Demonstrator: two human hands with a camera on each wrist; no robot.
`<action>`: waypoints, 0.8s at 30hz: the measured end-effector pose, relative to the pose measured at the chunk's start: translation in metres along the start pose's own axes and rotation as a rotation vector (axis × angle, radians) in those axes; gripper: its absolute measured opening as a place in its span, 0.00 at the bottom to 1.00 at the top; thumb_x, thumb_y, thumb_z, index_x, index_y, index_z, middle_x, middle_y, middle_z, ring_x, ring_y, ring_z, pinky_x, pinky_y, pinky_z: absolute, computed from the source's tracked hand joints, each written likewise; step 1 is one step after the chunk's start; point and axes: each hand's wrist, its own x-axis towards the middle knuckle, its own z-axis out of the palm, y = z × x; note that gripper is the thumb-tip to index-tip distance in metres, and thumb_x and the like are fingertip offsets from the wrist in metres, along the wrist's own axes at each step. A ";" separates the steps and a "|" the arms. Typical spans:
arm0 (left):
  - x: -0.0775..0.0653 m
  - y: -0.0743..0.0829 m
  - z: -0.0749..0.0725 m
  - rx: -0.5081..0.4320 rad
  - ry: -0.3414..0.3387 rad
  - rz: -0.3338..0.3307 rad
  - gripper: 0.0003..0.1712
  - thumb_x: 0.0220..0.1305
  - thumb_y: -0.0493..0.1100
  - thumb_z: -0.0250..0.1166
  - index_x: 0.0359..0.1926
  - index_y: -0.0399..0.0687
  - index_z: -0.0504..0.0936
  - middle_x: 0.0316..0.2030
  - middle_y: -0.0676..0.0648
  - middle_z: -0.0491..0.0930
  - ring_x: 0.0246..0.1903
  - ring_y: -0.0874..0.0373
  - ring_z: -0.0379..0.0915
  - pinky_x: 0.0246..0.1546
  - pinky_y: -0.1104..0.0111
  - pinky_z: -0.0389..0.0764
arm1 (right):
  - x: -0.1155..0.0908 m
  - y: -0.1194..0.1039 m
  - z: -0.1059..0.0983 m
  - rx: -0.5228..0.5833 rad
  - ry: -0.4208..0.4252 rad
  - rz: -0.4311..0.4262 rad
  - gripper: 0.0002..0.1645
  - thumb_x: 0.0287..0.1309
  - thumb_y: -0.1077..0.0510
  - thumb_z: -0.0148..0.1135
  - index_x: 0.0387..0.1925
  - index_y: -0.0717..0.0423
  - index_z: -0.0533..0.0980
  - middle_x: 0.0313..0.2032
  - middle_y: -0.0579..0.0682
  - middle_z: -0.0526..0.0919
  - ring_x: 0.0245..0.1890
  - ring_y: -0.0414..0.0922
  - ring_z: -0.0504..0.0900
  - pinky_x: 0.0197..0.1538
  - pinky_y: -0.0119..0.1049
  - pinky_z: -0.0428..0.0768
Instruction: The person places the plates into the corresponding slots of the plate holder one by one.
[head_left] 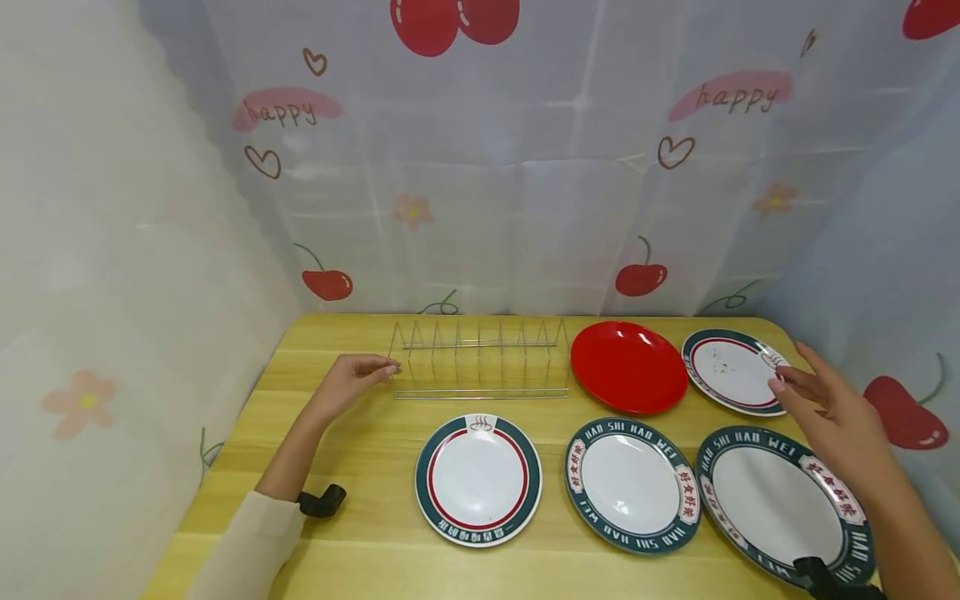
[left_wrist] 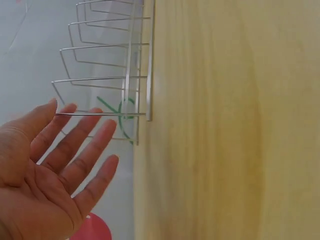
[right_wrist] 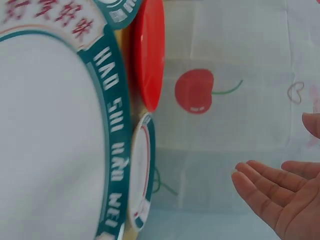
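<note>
A wire dish rack [head_left: 480, 392] stands at the back of the table. At its left end my left hand [head_left: 363, 373] pinches the end wire between thumb and index finger; in the left wrist view the other fingers of the left hand [left_wrist: 65, 170] are spread. My right hand [head_left: 840, 417] hovers with loosely bent fingers over the right side, holding nothing. Closest to its fingertips is a small green-rimmed plate [head_left: 731, 371] at the back right. In the right wrist view the right hand [right_wrist: 280, 195] is apart from the plates.
A red plate [head_left: 628, 367] lies beside the rack's right end. Along the front are a red-ringed plate [head_left: 478, 481], a lettered green-rimmed plate [head_left: 632, 485] and a larger oval plate [head_left: 780, 500] under the right forearm. A cherry-printed curtain [head_left: 510, 233] hangs behind the wooden table [head_left: 360, 467].
</note>
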 end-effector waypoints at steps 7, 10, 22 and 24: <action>-0.001 -0.015 0.003 -0.086 -0.002 0.043 0.13 0.71 0.43 0.66 0.50 0.40 0.88 0.46 0.39 0.87 0.46 0.43 0.84 0.50 0.62 0.86 | -0.030 0.036 0.003 -0.010 0.080 0.156 0.46 0.76 0.44 0.51 0.81 0.54 0.41 0.66 0.79 0.64 0.61 0.76 0.67 0.32 0.10 0.74; -0.001 -0.020 0.005 -0.111 0.013 0.055 0.13 0.70 0.42 0.67 0.49 0.39 0.88 0.45 0.40 0.87 0.47 0.44 0.84 0.49 0.64 0.87 | -0.041 0.049 0.001 0.001 0.060 0.288 0.47 0.77 0.40 0.47 0.80 0.60 0.40 0.68 0.80 0.59 0.61 0.77 0.65 0.35 0.19 0.82; -0.003 -0.050 0.012 -0.266 -0.003 0.085 0.16 0.72 0.41 0.64 0.52 0.33 0.85 0.46 0.40 0.88 0.47 0.55 0.86 0.49 0.64 0.86 | -0.074 0.081 0.004 0.089 0.050 0.472 0.46 0.79 0.39 0.39 0.79 0.62 0.36 0.75 0.76 0.44 0.69 0.76 0.52 0.65 0.72 0.61; -0.005 -0.053 0.013 -0.274 -0.001 0.091 0.17 0.72 0.40 0.64 0.53 0.31 0.84 0.46 0.39 0.87 0.47 0.55 0.86 0.49 0.65 0.86 | -0.076 0.087 0.004 0.104 0.055 0.503 0.47 0.79 0.39 0.39 0.79 0.62 0.35 0.74 0.76 0.44 0.71 0.76 0.50 0.67 0.72 0.59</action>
